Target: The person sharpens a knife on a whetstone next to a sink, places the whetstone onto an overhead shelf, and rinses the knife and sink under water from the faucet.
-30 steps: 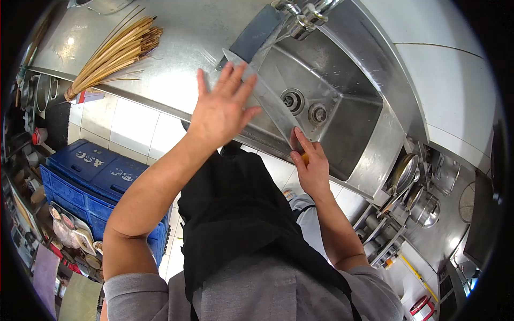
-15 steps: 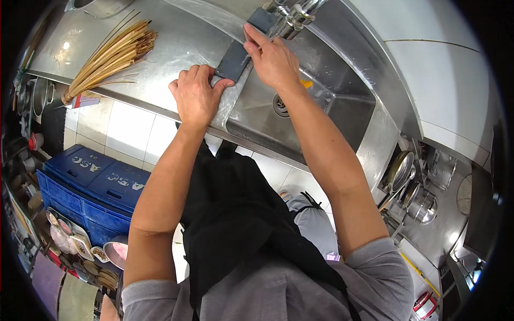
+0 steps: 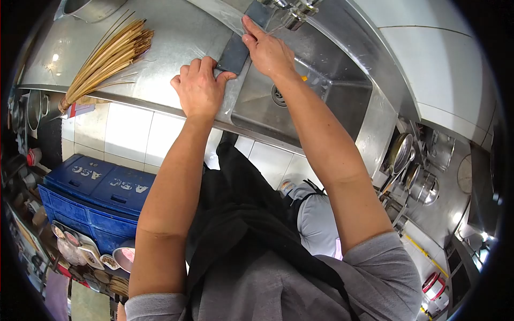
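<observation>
L hand half-curled, thumb at near end of dark grey rectangular stone beside steel sink; can't tell if gripping. R hand closed on long yellow-handled steel knife, blade across stone
Risk: stone slips if wet, or pressure uneven → blade skids twd L thumb
Vs 1 s ago: blade moved from over sink; L hand was spread above it
</observation>
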`<state>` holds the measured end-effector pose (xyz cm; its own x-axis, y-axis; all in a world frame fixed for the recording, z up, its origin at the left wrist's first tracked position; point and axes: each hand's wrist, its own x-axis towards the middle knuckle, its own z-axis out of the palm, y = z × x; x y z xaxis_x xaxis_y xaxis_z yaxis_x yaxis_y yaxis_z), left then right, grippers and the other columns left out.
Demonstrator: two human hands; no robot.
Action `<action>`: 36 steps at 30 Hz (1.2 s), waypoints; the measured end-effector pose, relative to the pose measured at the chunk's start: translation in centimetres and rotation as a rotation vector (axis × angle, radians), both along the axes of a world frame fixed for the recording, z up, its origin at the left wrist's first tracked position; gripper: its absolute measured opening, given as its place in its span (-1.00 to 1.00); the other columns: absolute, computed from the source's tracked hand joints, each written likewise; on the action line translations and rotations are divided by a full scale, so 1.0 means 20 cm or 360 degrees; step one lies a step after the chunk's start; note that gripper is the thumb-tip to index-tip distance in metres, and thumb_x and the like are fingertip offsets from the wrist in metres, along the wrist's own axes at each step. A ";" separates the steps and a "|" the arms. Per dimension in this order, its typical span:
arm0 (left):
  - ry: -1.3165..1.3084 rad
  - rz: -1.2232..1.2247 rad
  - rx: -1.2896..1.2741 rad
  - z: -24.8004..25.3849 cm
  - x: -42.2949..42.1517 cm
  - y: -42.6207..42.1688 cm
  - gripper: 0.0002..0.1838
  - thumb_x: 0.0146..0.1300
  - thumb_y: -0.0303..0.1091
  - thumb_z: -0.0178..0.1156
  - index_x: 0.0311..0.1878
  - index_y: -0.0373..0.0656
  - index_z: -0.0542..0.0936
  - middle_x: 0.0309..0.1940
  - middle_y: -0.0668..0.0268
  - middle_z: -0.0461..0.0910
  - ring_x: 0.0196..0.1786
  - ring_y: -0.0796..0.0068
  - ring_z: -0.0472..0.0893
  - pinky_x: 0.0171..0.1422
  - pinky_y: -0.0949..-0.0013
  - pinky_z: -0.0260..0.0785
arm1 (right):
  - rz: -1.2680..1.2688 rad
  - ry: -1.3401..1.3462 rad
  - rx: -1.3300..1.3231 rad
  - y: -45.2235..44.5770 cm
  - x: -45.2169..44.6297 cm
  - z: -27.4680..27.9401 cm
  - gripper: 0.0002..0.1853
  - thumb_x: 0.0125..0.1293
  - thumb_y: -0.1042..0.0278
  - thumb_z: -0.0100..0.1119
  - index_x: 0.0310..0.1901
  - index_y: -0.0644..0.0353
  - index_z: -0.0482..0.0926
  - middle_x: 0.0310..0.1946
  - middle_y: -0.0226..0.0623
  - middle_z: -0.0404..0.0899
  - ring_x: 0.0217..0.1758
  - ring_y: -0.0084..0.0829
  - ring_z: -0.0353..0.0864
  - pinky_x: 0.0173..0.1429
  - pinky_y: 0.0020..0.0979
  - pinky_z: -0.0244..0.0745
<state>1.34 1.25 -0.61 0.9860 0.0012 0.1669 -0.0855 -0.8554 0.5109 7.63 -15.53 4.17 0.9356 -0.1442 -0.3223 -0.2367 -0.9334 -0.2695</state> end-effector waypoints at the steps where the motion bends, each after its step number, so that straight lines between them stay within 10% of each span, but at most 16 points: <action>1: -0.0010 0.0014 0.0015 0.00 0.00 0.00 -0.47 0.04 0.21 0.49 -0.14 -0.01 0.67 -0.24 0.44 0.66 -0.07 0.27 0.58 0.13 0.08 0.23 | -0.0036 0.0004 0.0009 0.01 -0.01 0.00 -0.45 0.60 -0.22 -0.09 0.58 -0.65 0.24 0.22 -0.26 0.71 0.29 0.01 0.65 0.33 -0.01 0.53; 24: 0.0075 0.0009 -0.0038 0.01 0.00 0.02 -0.47 0.11 0.25 0.46 -0.13 -0.01 0.65 -0.18 0.45 0.68 -0.02 0.25 0.57 0.16 0.03 0.20 | -0.0375 0.0189 0.0159 -0.23 -1.12 0.12 -0.39 0.56 -0.06 0.10 0.59 -0.59 0.23 0.10 -0.06 0.72 0.14 0.10 0.69 0.18 0.01 0.57; 33: 0.0031 -0.0004 0.0096 0.01 -0.01 0.02 -0.48 0.16 0.27 0.41 -0.11 0.02 0.66 -0.15 0.46 0.68 0.01 0.31 0.56 0.17 0.08 0.19 | -0.0262 -0.0361 0.0519 -0.36 -1.52 0.16 -0.41 0.55 0.22 0.19 0.57 -0.19 0.36 0.21 -0.11 0.69 0.15 0.03 0.72 0.20 -0.19 0.58; 35: 0.0033 -0.0011 0.0066 0.01 -0.01 0.02 -0.46 0.11 0.25 0.45 -0.11 -0.03 0.66 -0.16 0.42 0.69 0.00 0.24 0.58 0.18 0.05 0.19 | -0.0385 -0.0288 0.0698 -0.37 -1.40 0.20 -0.39 0.55 0.47 0.16 0.59 0.04 0.32 0.40 -0.25 0.59 0.32 -0.44 0.63 0.39 -0.43 0.44; 36: 0.0081 -0.0012 0.0051 0.01 -0.01 0.02 -0.45 0.12 0.25 0.44 -0.09 -0.02 0.66 -0.16 0.42 0.69 0.01 0.24 0.58 0.19 0.04 0.19 | -0.0340 -0.0227 0.0546 -0.34 -1.26 0.23 -0.38 0.55 0.37 0.20 0.59 -0.08 0.34 0.32 -0.19 0.65 0.23 -0.35 0.70 0.33 -0.42 0.49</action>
<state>1.05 1.61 -0.35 0.9931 -0.0108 0.1167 -0.0667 -0.8708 0.4871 -17.60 -22.36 8.70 0.9350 -0.2466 -0.2549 -0.3530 -0.7179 -0.6000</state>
